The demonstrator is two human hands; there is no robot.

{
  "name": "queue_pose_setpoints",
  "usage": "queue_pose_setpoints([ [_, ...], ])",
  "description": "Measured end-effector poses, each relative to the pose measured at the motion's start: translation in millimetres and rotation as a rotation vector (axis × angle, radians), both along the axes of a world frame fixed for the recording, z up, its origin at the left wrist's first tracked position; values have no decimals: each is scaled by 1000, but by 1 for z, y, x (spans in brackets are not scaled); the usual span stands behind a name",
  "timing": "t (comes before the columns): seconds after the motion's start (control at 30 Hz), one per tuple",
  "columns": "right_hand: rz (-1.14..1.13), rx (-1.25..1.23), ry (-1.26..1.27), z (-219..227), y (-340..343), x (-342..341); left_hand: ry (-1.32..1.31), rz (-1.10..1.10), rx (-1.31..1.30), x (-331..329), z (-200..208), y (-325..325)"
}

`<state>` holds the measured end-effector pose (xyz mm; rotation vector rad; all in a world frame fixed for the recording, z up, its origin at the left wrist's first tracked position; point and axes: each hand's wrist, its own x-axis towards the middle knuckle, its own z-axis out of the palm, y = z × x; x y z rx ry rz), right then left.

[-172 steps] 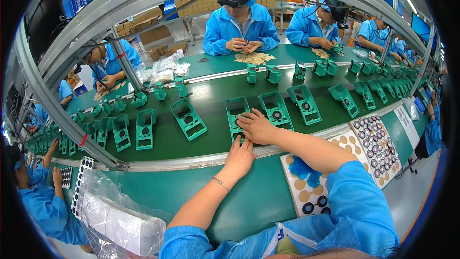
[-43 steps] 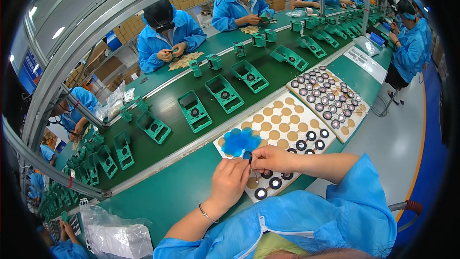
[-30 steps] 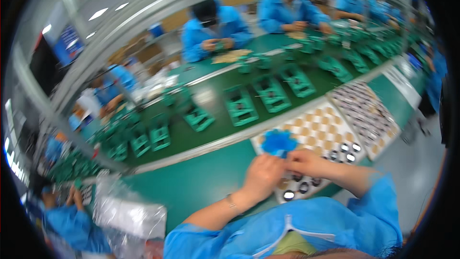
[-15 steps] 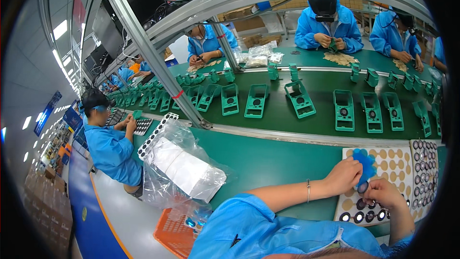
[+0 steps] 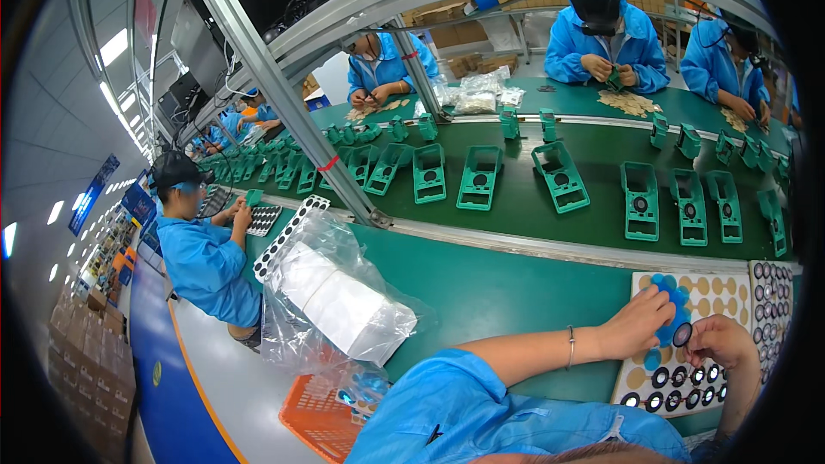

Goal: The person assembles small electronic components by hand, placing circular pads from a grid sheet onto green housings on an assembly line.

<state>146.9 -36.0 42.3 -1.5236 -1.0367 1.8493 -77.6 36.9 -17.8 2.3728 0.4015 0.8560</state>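
Note:
At the lower right, my left hand [image 5: 639,323] is closed on a strip of joined blue film discs [image 5: 671,287], which spreads above and below its fingertips. Close beside it, my right hand [image 5: 724,340] pinches the edge of a round black-rimmed disc [image 5: 682,335] with a pale centre. Both hands are over a white sheet [image 5: 620,388] lying on the bench. Tan round stickers [image 5: 717,287] fill its upper part, and black-ringed discs [image 5: 679,376] sit in rows along its lower part. Where the blue strip and the black-rimmed disc meet, I cannot tell whether they are joined.
Another sheet of black-ringed discs [image 5: 771,302] lies to the right. Beyond a metal rail, green plastic housings [image 5: 479,177] stand on a green belt. Left of me are a clear plastic bag [image 5: 301,314], a white stack [image 5: 348,302] and an orange basket [image 5: 314,419]. Co-workers sit opposite and left.
The view has shifted, so the scene sits further right. My right hand has come away slightly from my left, and the black-rimmed disc now shows plainly at its fingertips.

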Motion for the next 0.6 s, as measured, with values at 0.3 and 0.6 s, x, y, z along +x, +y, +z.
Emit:
queue_pose_setpoints([
  [0.3, 55, 22, -100, 11, 14, -23, -31, -165, -160, -12, 27, -1],
  [0.6, 12, 738, -22, 19, 66, -103, -393, -121, -1094, -66, 37, 51],
])
